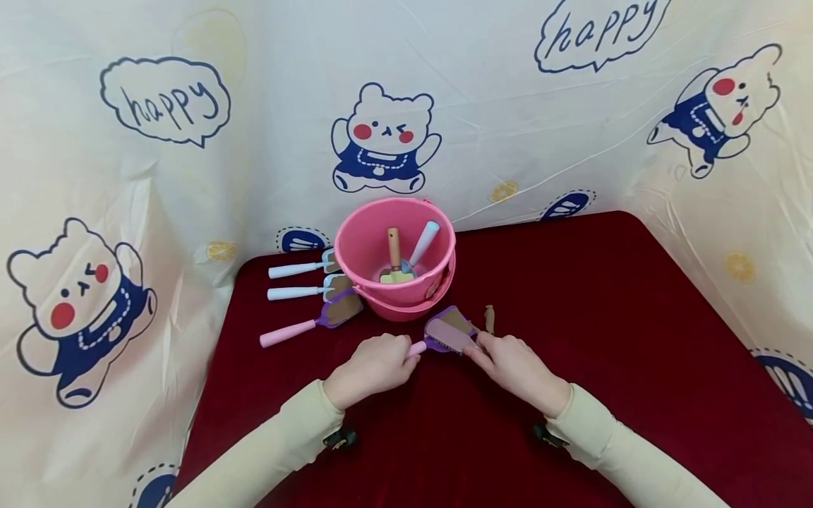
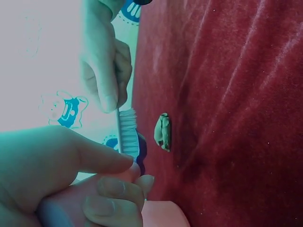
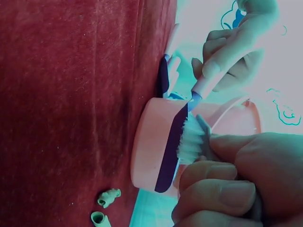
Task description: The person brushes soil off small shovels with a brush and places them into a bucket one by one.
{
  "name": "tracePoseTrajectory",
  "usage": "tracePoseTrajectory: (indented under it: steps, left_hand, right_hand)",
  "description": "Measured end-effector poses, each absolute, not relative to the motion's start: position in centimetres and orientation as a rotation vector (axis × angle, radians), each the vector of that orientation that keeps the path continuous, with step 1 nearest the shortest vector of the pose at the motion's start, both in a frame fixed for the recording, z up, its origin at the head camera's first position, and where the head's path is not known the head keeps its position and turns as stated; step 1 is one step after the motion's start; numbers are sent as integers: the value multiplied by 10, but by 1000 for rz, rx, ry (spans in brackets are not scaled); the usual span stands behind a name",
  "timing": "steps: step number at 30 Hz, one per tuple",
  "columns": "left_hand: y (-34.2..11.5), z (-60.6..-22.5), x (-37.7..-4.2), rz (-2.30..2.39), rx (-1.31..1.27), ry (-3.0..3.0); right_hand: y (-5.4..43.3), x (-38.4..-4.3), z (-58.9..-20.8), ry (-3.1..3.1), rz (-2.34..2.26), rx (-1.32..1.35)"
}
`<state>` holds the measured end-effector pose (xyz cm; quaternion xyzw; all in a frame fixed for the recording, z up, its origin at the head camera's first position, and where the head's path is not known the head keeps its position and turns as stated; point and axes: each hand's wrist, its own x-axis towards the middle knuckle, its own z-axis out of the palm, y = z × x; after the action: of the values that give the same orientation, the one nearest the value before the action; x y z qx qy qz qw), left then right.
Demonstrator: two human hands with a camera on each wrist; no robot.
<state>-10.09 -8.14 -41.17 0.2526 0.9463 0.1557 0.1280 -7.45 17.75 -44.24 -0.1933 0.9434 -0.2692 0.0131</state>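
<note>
Plastic, light and stiff, the brush (image 1: 447, 336) was held above the red cloth (image 1: 635, 317): its pink handle gripped by the left hand (image 1: 371, 367), its bristle end apparently pinched by the right hand (image 1: 516, 367); the handle seemed the surest hold. Behind it stood a pink bucket (image 1: 368, 240).

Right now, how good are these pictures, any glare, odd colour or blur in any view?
Head view: even light, true colours, sharp on the bucket, with wide-angle bending at the edges. Left wrist view: teal cast, backdrop blown out white, the left hand close and soft, the brush fairly clear. Right wrist view: same teal cast and glare at the right, the right hand blurred in the near corner.
</note>
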Motion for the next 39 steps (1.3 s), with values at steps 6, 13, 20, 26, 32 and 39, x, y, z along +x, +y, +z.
tracePoseTrajectory:
  steps: [6,13,20,26,32,39]
  left_hand:
    - [-81,-414,-100,476,759,2781]
    - [-78,-412,-98,518,782,2757]
    - [-79,-408,-95,513,776,2740]
    - [-81,-410,-95,517,755,2727]
    - [-80,-412,-99,550,771,2766]
    - [-84,-414,-98,525,760,2796]
  right_hand:
    - [176,-72,-443,3001,-847,-599]
    - [171,-71,-447,3056,-825,-674]
    - [181,-74,-449,3101,-830,-570]
    - [184,-73,-449,3020,-970,-556]
    - [176,-71,-448,3024,-909,-705]
    - [176,-72,-449,3071,-867,-604]
